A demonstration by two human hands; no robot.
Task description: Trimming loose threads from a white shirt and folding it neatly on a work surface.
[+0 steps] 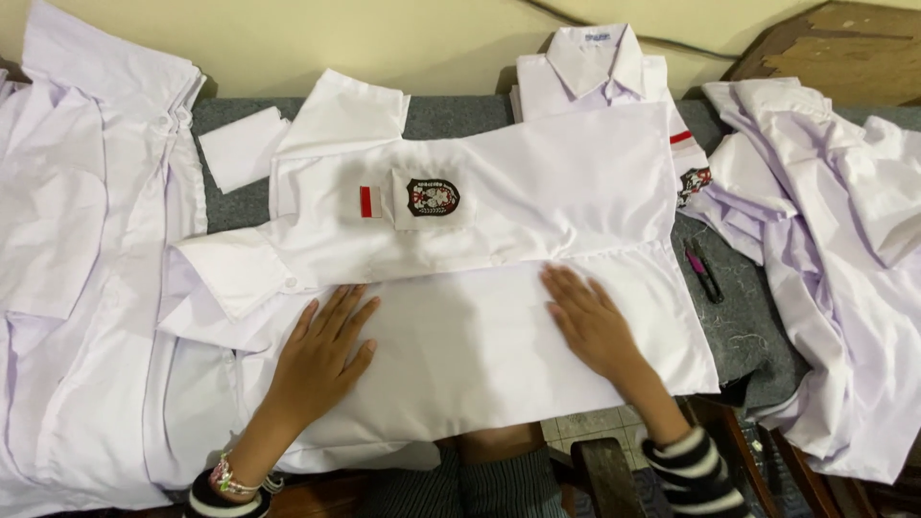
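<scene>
Shirt (499, 240), white and short-sleeved, lies spread across the grey table (739, 317) in front of me, its lower half folded towards me. A dark round badge (433, 197) sits on its chest pocket, with a small red-and-white patch (369, 201) just beside it. One sleeve (345, 110) sticks up towards the wall, and the collar end lies folded at the left.

I see my left hand (321, 355) flat on the near panel of the shirt, fingers loose and slightly spread, gripping nothing. A beaded bracelet (228, 477) circles that wrist. My right hand (590, 321) also lies palm down on the same panel, fingers straight and together, likewise holding nothing; its wrist shows a striped cuff (691, 470).

Beyond the shirt, a second folded shirt (595, 67) lies under its far edge, collar towards the wall. A small white cloth (245, 144) rests on the table near the sleeve. A dark pen with a pink end (703, 271) lies on the table just right of the shirt. White shirts are heaped at the left (86, 269) and at the right (844, 249).
</scene>
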